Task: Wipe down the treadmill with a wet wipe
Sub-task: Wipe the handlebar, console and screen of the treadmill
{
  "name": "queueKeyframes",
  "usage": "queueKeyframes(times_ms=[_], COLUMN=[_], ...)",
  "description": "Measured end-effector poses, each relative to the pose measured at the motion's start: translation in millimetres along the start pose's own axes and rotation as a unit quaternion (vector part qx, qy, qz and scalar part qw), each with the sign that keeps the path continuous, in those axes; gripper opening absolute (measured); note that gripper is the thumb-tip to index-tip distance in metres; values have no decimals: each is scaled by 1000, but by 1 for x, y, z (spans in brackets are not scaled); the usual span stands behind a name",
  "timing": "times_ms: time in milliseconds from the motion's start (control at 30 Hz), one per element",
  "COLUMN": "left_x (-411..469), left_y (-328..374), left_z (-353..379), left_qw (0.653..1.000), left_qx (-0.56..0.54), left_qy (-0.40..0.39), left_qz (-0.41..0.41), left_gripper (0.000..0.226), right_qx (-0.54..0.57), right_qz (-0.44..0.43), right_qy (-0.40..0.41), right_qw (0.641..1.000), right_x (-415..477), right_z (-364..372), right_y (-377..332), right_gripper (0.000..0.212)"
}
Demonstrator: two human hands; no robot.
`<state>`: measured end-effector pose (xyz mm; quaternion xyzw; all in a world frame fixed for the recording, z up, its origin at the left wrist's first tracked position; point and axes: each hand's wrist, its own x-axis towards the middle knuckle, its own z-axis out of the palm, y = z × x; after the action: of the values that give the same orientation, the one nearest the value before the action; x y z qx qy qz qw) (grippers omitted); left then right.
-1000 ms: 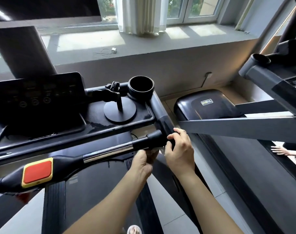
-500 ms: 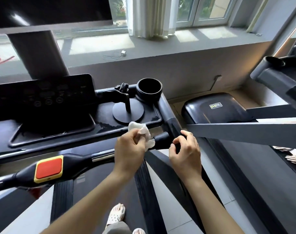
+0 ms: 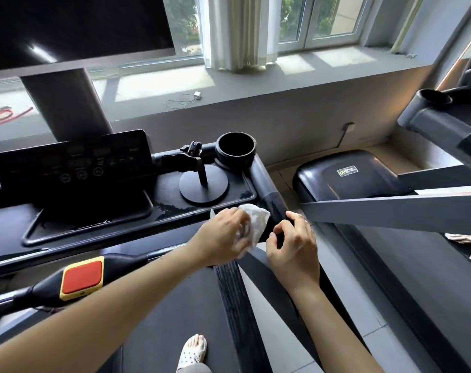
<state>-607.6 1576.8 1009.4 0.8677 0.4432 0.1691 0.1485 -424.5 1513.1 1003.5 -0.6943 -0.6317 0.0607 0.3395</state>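
Your left hand [image 3: 223, 235] grips a crumpled white wet wipe [image 3: 254, 220], bunched and creased, pressed against the right end of the treadmill's black handlebar [image 3: 127, 261], just below the corner of the console tray [image 3: 239, 195]. Your right hand [image 3: 293, 246] curls around the dark side rail [image 3: 269, 195] just beside the wipe, thumb and fingers pinching it. The tray's edge sits right above your knuckles, and a round stand [image 3: 203, 185] and cup holder [image 3: 235, 152] stand close behind. The red stop button [image 3: 82, 275] lies well left along the bar. A grey beam [image 3: 390, 211] of the neighbouring machine hems the right.
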Motion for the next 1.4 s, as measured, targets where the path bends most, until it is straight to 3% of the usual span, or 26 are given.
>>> queueKeyframes(times_ms=[100,267,367,467,533,600,633,700,733,800,900,1000,1133,1200,1267,1300,1400], left_x=[17,27,39,45,43,38,34,16,6,-4,5,2,-34,-44,-38,-31,-9], left_y=[-1,9,5,-11,-19,-17,-14,-3,3,9,10,3,-26,-31,-33,-32,-15], left_z=[11,33,18,-6,-15,-15,-9,15,27,40,54,51,22,5,-1,-2,7], left_qw=[993,975,961,888,846,861,887,952,963,950,958,966,980,990,995,995,984], left_qx=[33,154,62,-107,-154,-102,-55,114,205,304,268,237,186,116,23,27,147], left_qy=[-97,-126,-208,-359,-411,-394,-350,-176,-76,38,43,-8,-59,-78,-70,-63,-76], left_qz=[-50,-103,-170,-268,-303,-306,-298,-225,-156,-68,-91,-98,-32,-35,-68,-72,-70], left_gripper=[45,52,39,24,22,17,13,11,12,10,31,32,78,89,82,73,33], right_qx=[-9,-28,-24,-13,-10,-21,-34,-67,-85,-113,-133,-131,-117,-115,-106,-104,-106], right_qz=[0,-1,0,4,5,5,1,-8,-11,-16,-11,-11,-13,-11,-10,-11,-15], right_qy=[-2,-5,-2,5,8,3,-1,-10,-16,-25,-30,-29,-29,-30,-33,-36,-42], right_qw=[1000,1000,1000,1000,1000,1000,999,998,996,993,991,991,993,993,994,994,993], right_x=[0,0,2,1,1,1,0,-2,-2,-2,0,-1,0,0,-2,-3,-4], right_z=[0,2,1,0,-1,0,0,2,3,5,7,5,4,3,3,3,4], right_y=[0,-2,-1,1,1,-1,-2,-4,-5,-7,-8,-6,-6,-6,-7,-8,-9], right_gripper=[9,9,9,10,10,10,10,10,9,9,10,12,16,19,20,21,20])
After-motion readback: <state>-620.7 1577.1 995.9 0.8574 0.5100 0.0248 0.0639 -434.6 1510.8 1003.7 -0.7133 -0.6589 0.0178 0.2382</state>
